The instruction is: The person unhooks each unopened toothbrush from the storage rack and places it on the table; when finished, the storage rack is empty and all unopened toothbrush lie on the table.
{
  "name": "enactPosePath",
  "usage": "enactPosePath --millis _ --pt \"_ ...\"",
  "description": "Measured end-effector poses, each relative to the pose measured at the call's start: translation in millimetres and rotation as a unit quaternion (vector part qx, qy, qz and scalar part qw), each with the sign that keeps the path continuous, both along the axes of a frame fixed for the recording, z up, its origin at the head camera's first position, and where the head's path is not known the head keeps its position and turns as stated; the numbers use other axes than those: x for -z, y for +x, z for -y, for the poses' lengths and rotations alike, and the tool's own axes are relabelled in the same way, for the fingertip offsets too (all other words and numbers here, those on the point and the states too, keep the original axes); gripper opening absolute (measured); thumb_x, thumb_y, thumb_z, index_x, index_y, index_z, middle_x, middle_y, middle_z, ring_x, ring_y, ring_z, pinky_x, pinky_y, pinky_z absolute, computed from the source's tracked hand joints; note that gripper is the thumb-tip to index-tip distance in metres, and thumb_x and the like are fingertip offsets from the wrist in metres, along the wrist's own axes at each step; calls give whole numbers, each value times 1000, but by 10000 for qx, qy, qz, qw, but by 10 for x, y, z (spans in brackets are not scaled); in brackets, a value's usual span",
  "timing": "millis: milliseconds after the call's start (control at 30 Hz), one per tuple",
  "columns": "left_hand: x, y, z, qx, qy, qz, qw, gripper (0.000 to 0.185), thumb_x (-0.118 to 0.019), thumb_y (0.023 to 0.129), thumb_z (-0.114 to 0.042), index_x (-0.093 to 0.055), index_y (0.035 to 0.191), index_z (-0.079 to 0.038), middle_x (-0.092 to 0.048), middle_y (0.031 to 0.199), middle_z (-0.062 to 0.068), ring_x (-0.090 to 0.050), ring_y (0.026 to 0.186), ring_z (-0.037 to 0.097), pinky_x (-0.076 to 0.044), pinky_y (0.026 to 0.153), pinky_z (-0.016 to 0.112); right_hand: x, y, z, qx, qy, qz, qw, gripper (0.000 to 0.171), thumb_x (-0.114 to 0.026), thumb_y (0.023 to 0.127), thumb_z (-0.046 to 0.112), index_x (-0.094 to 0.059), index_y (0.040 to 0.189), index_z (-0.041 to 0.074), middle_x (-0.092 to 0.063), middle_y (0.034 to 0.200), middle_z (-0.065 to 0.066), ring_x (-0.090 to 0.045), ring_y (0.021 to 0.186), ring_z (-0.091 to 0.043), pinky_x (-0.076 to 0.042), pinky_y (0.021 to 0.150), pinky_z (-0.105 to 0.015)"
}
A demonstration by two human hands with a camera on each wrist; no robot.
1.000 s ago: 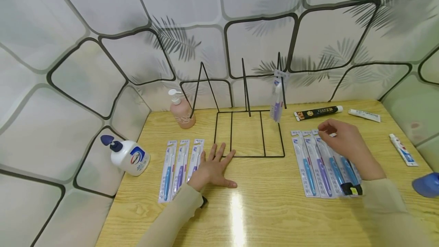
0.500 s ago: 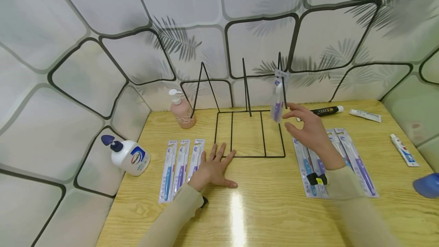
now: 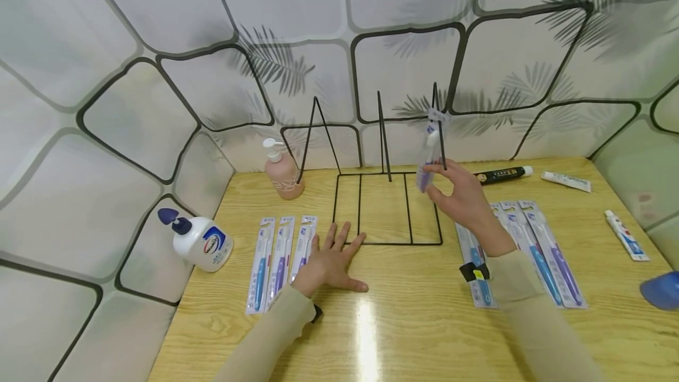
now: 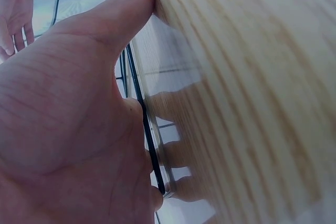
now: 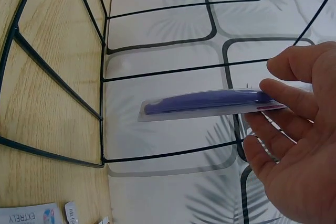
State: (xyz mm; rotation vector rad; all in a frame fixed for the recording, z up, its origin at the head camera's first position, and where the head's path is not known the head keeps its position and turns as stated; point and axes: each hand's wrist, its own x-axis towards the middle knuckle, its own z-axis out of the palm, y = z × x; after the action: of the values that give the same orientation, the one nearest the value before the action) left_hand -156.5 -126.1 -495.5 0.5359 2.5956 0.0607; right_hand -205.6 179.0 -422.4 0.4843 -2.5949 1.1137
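Observation:
A packaged purple toothbrush (image 3: 428,151) hangs from the right prong of a black wire rack (image 3: 384,244). My right hand (image 3: 462,200) is at the lower part of the package. In the right wrist view its index finger crosses the purple handle (image 5: 205,102), while the thumb is apart; no pinch shows. My left hand (image 3: 331,264) rests spread on the table, its fingertips at the rack's front bar. In the left wrist view the palm lies beside the wood. The middle prong (image 3: 384,134) and left prong (image 3: 306,140) carry nothing.
Three packaged toothbrushes (image 3: 260,270) lie left of my left hand. Several more (image 3: 559,261) lie under and beside my right forearm. Pump bottles, one pink (image 3: 283,178) and one white (image 3: 204,244), stand left. Toothpaste tubes (image 3: 501,175) and a blue object (image 3: 660,290) are on the right.
My right hand has moved left from above the toothbrush packs on the table to the hanging package, whose lower end has shifted slightly left. The left hand has stayed put.

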Motion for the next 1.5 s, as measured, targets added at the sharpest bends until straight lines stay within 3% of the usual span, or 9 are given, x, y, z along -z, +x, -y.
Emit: enactPosePath --millis 367,667,900,1033,1100,1167,1300,1367,1500 --pt "26 -4 -8 -27 7 -2 10000 118 -66 74 -82 0 163 -41 17 172 2 13 159 35 -3 122 71 15 90 -38 108 -260 -301 9992 33 -66 94 2 -69 127 3 -62 138 -23 -57 125 -46 -46 99 -65" --pt "33 0 2 -28 8 -12 10000 118 -66 75 -82 0 163 -40 15 172 2 13 159 35 -4 122 71 -41 212 -106 136 -352 -297 9988 34 -68 93 -1 -70 126 6 -58 142 -28 -54 131 -48 -47 96 -65" --pt "29 6 1 -28 9 -6 10000 118 -66 75 -82 0 163 -40 15 172 2 12 159 34 -4 122 71 -61 288 -229 267 -296 -492 9980 35 -67 92 -2 -71 126 6 -61 139 -25 -59 125 -45 -50 84 -53" --pt "28 6 3 -10 39 -7 10000 118 -66 75 -82 0 164 -40 15 172 2 12 159 35 -4 122 71 -44 344 -371 564 -288 -643 9959 30 -68 92 -2 -73 121 6 -64 136 -23 -63 119 -45 -48 81 -29" --pt "23 5 6 -6 68 -5 10000 118 -66 75 -81 0 164 -40 15 172 3 12 159 35 -4 121 71 -13 361 -458 824 -301 -760 9932 26 -68 93 -3 -76 115 6 -69 129 -21 -67 113 -37 -42 79 -16" --pt "13 5 8 -16 82 2 10000 118 -66 75 -81 -1 164 -40 15 172 3 13 159 35 -3 121 71 11 371 -548 1110 -379 -772 9901 21 -68 94 -3 -78 109 7 -73 119 -19 -70 104 -18 -38 75 -8" --pt "5 4 10 -23 65 2 10000 118 -67 75 -81 -1 164 -40 15 172 3 12 159 35 -3 121 71 43 389 -724 1664 -512 -590 9830 15 -67 95 -2 -79 98 6 -76 101 -17 -54 82 17 -38 69 -5" --pt "4 6 8 -16 87 2 10000 117 -67 76 -80 -1 164 -39 15 172 3 12 159 35 -3 121 71 54 405 -818 1883 -504 -437 9798 13 -66 95 -1 -78 95 5 -76 98 -17 -49 79 22 -38 68 -5" --pt "6 11 -1 -11 135 14 9999 117 -67 76 -80 -1 164 -39 14 172 3 12 159 36 -3 121 72 89 467 -1051 2198 -249 11 9752 12 -62 98 3 -74 99 4 -73 103 -18 -46 77 18 -37 68 -7"
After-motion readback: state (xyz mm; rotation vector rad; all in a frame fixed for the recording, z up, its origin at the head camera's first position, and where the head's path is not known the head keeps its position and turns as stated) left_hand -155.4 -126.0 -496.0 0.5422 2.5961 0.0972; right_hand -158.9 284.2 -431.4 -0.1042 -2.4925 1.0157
